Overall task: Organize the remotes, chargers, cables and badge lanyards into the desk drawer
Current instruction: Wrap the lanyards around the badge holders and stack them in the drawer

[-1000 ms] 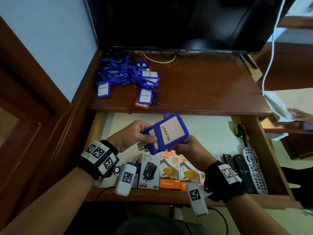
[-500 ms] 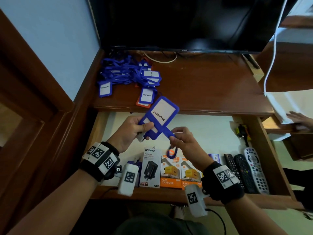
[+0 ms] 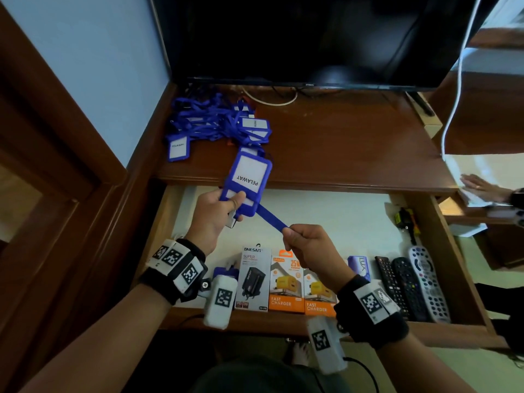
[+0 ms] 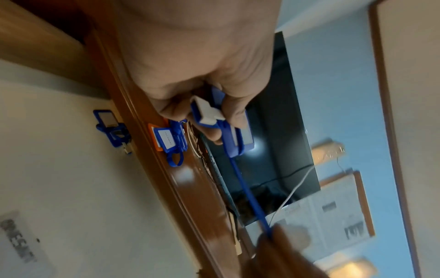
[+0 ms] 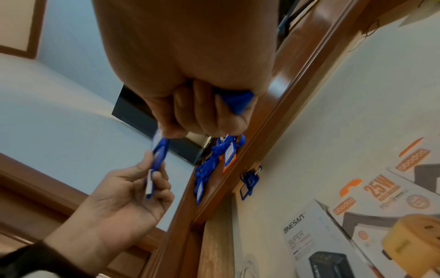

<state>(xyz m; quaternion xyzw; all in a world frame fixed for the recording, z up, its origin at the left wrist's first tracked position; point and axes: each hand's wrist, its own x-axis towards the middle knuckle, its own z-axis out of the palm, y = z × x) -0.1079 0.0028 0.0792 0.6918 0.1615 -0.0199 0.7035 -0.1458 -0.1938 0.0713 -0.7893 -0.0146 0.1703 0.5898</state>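
Observation:
My left hand (image 3: 224, 208) pinches the lower end of a blue badge holder (image 3: 249, 177) printed PELAWAT, held above the open drawer (image 3: 368, 219). Its blue lanyard strap (image 3: 270, 219) runs taut down to my right hand (image 3: 300, 242), whose curled fingers grip it. The left wrist view shows the holder (image 4: 238, 135) and strap (image 4: 247, 190) under my thumb; the right wrist view shows the strap (image 5: 238, 101) bunched in my fist. A pile of blue badge lanyards (image 3: 215, 123) lies on the desk top at back left. One folded lanyard (image 5: 248, 180) lies at the drawer's back.
Along the drawer's front stand charger boxes (image 3: 286, 282), a small purple box (image 3: 360, 265) and three remotes (image 3: 411, 285). A dark screen (image 3: 312, 38) stands at the desk's back, a white cable (image 3: 453, 89) hangs at right, and another person's hand (image 3: 482, 188) rests on paper there.
My left hand has raised and tilted the badge holder toward the desk edge. My right hand has slid along the strap, down and to the right, pulling it straight.

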